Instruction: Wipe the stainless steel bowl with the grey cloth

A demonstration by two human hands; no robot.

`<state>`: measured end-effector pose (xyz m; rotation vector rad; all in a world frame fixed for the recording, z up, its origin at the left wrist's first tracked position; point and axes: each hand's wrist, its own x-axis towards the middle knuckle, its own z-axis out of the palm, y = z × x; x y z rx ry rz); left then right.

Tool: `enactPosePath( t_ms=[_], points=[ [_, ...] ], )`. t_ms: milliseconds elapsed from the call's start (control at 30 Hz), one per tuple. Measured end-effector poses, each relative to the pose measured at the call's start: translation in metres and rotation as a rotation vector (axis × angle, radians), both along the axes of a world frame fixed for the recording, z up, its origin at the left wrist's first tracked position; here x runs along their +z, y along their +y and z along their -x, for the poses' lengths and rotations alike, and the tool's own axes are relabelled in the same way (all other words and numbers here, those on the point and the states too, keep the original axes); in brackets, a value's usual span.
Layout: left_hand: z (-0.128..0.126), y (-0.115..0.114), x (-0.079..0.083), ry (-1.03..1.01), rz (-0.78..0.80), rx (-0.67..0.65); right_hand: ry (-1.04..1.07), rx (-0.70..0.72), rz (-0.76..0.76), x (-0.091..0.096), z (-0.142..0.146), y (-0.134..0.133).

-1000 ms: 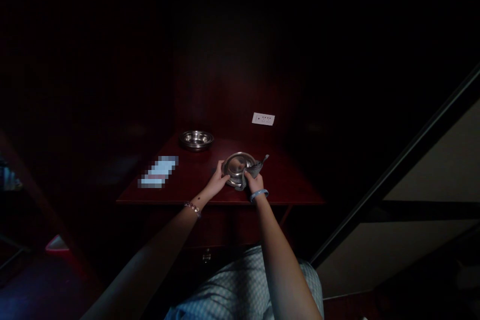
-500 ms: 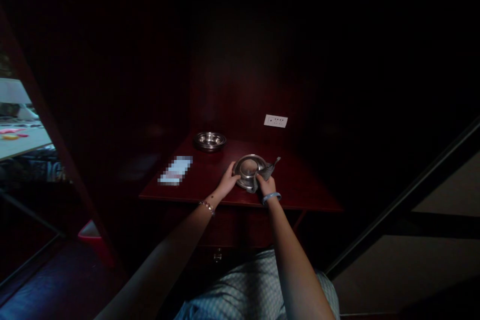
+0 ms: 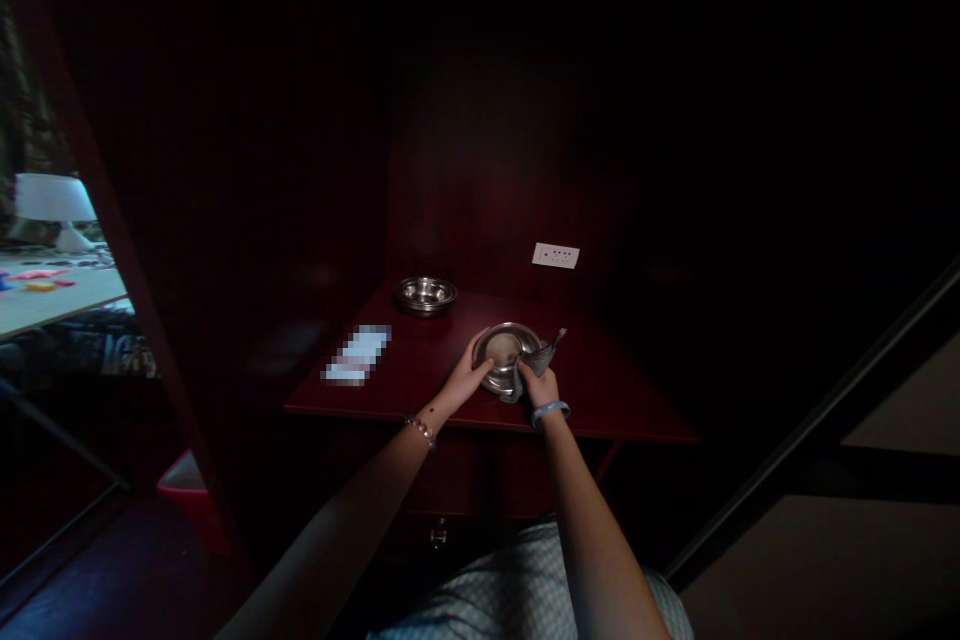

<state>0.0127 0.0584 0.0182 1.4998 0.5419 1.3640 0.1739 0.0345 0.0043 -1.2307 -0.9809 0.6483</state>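
A shiny round metal bowl [image 3: 501, 352] is held above the front part of the dark red desk [image 3: 420, 375], its inside turned up toward me. My left hand [image 3: 471, 370] grips its left rim, thumb on the inner side and fingers around the outside. On the right, my right hand [image 3: 538, 382] is closed on a grey cloth [image 3: 541, 356] pressed against the bowl's right side. Part of the cloth hangs below the rim and a corner sticks out to the right. The fingers of my right hand are partly hidden under the cloth.
Several stacked metal bowls [image 3: 424, 295] stand at the desk's back left. A blurred-out pale rectangle [image 3: 358, 354] lies at the left. A white socket panel [image 3: 556, 255] is on the back wall. A red bin [image 3: 191, 495] and a table with a white lamp [image 3: 56, 197] are farther left.
The view has shifted slightly, so the desk and bowls appear lower and more of the lamp shows. My left thumb has slid a little farther inside the bowl; both hands keep their hold.
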Motion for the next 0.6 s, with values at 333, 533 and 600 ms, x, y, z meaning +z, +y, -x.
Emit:
enactPosePath(
  t_ms=[333, 533, 600],
  points=[
    [0.0027, -0.0016, -0.0065, 0.132, -0.032, -0.013, -0.004, -0.013, 0.002, 0.0045, 0.0003, -0.0014],
    [0.0041, 0.0004, -0.0085, 0.108, -0.012, 0.026, -0.038, -0.012, 0.026, 0.0005, 0.0007, 0.0009],
    [0.0040, 0.0023, -0.0091, 0.093, 0.010, 0.018, -0.047, -0.017, 0.023, -0.0009, 0.0006, 0.0019]
  ],
)
